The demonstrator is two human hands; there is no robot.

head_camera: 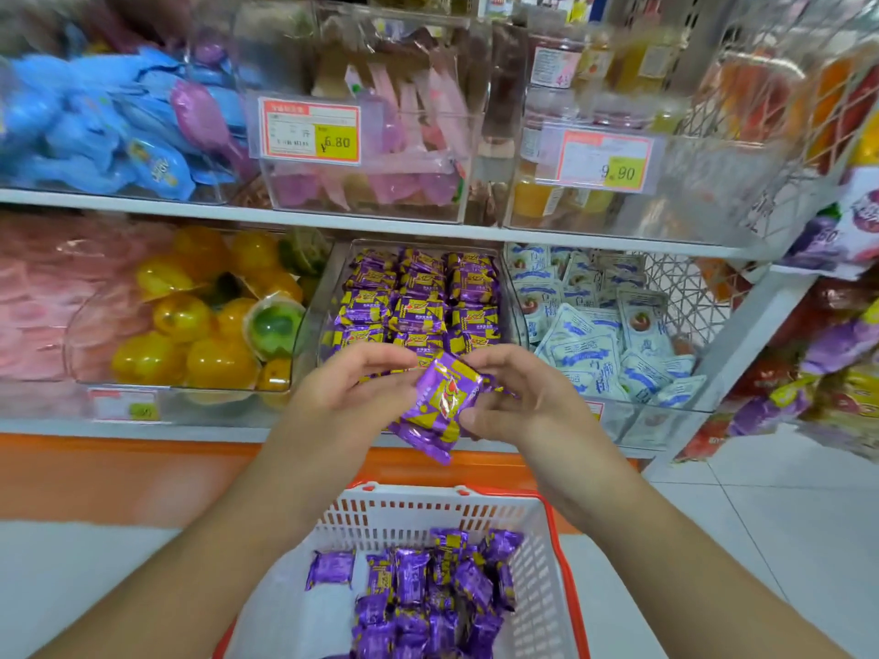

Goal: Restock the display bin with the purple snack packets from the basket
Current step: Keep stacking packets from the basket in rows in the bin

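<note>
Between my two hands I hold a small stack of purple and yellow snack packets [440, 406], in front of the lower shelf. My left hand [352, 387] grips the stack's left side and my right hand [511, 397] grips its right side, fingers curled round the wrappers. Just behind them, a clear display bin [328, 297] on the lower shelf holds several rows of the same purple packets [421, 297]. Below my arms, a white basket [428, 513] with a red rim holds several loose purple packets [428, 592].
Left of the purple bin is a clear bin of yellow and green jelly cups [200, 316]; to its right, a bin of white and blue packets [604, 325]. The upper shelf carries blue, pink and jar goods with price tags [309, 130]. White floor tiles [785, 516] lie to the right.
</note>
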